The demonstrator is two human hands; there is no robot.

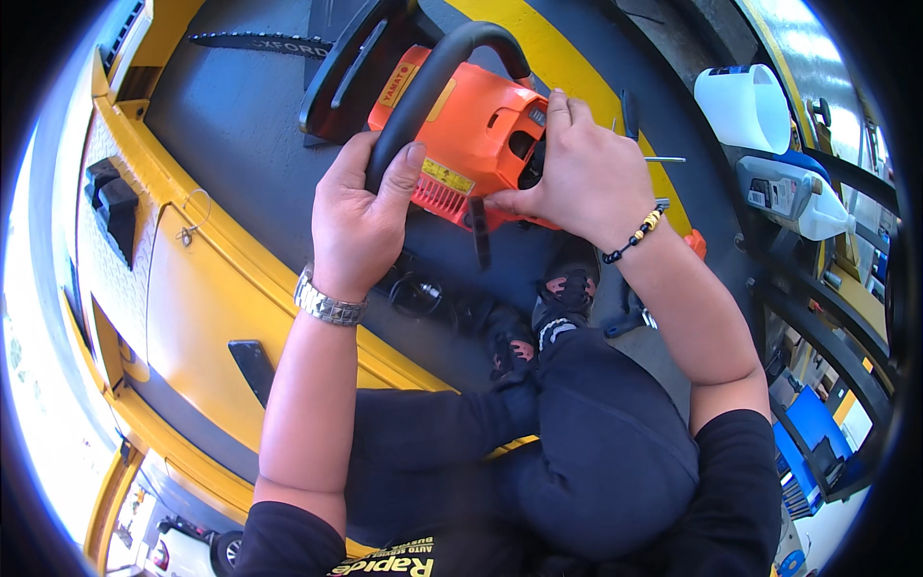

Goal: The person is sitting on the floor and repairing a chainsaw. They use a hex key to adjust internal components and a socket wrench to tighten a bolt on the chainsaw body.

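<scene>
An orange and black chainsaw (461, 120) is held up in front of me, its toothed bar (260, 41) pointing to the far left. My left hand (361, 221) wraps round the black front handle (409, 106), thumb along its near end. At the right side of the orange body, my right hand (596, 173) grips the housing, fingers over the far edge and thumb at the near edge. Between that thumb and fingers an opening with dark parts shows. A dark strip-like piece (480, 231) hangs below the body; what it is I cannot tell.
A phone (252, 370) lies on the yellow frame at left. To the right stand a cut white jug (740, 108) and a translucent bottle (798, 197). A thin metal rod (665, 160) and an orange piece (695, 244) lie near my right wrist. My shoes (567, 293) are below the saw.
</scene>
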